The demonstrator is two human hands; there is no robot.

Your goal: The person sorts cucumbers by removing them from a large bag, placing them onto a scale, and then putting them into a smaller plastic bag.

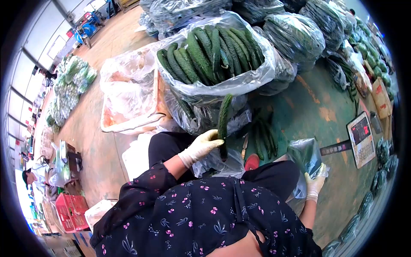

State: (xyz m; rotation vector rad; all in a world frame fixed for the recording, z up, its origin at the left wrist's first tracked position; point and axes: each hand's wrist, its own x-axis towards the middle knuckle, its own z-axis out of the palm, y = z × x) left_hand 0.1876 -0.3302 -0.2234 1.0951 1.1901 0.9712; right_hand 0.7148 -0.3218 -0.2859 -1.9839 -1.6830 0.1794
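Observation:
My gloved left hand [201,147] grips a long dark green cucumber [223,122] near its lower end, holding it upright over my lap. My gloved right hand [314,183] is closed on the edge of a clear plastic bag [303,152], with something green inside. In front of me a large plastic-lined container [218,92] is heaped with cucumbers [209,53]. Several loose cucumbers [265,136] lie on the floor between it and my feet. A knife [245,145] rests beside them. Crumpled clear plastic [222,165] is below my left hand.
A scale [360,138] with a lit display stands at the right. Stuffed plastic bags [295,36] are piled behind the container. A white crate [128,120] with plastic sheeting sits at the left. Farther left are a red crate [72,212] and another person [36,182].

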